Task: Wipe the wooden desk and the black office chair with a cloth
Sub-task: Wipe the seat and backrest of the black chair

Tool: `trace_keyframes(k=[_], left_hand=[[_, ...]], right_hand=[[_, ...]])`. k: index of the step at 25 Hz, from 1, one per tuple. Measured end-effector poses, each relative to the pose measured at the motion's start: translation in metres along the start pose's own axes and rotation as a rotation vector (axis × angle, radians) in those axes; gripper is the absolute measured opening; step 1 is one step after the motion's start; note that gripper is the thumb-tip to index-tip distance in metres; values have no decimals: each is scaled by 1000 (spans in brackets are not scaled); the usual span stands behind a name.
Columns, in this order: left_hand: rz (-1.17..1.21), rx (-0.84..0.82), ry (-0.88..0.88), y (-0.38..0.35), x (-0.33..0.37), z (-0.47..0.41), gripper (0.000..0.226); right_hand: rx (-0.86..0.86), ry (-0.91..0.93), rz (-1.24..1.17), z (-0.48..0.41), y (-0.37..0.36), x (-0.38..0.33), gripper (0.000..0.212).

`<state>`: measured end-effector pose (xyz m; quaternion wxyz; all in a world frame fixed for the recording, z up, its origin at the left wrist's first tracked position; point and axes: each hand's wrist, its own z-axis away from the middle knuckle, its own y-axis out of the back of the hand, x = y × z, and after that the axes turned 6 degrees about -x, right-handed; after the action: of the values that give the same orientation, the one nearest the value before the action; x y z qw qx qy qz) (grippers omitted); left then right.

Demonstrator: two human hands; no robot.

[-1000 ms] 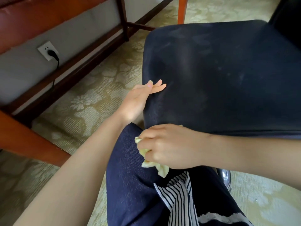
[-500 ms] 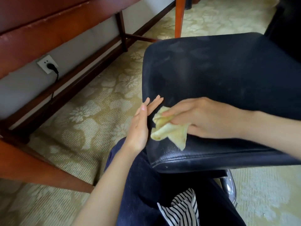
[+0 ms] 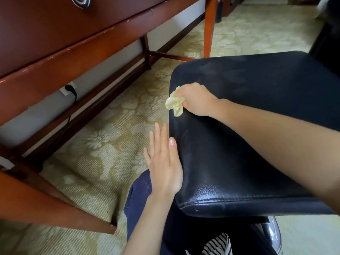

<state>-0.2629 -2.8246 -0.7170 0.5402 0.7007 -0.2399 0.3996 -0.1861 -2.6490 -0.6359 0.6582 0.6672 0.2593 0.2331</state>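
Right then, the yellow cloth (image 3: 174,103) was bunched up in my right hand (image 3: 196,100), fingers clamped round it, and pressed against the left edge of the black chair seat (image 3: 248,144), toward its far corner, with a loose fold hanging over the side. My left hand (image 3: 164,162) lay flat and spread, holding nothing, its palm against the same left edge nearer to me, thumb resting on the seat's top. The two hands were well apart along that edge. Under the near front of the seat was my knee in dark blue trousers (image 3: 139,196), and a bit of striped fabric (image 3: 219,244) showed below. To the seat's left stretched the patterned carpet (image 3: 110,137), then the wooden desk (image 3: 55,43) with its legs and crossbars, and a wall socket (image 3: 69,89) with a black plug beneath it.
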Motion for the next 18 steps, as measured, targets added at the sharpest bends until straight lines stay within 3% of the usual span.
trace_keyframes(k=[5, 8, 14, 18], left_hand=[[-6, 156, -42, 1, 2, 3, 61], [-1, 200, -75, -1, 4, 6, 61], [5, 86, -132, 2, 4, 8, 56], [-185, -110, -259, 8, 8, 0, 53]], right_hand=[[-113, 314, -114, 57, 3, -16, 27], [-80, 441, -294, 115, 1, -23, 23], [-49, 418, -398, 191, 13, 15, 14], [79, 202, -352, 186, 19, 67, 18]])
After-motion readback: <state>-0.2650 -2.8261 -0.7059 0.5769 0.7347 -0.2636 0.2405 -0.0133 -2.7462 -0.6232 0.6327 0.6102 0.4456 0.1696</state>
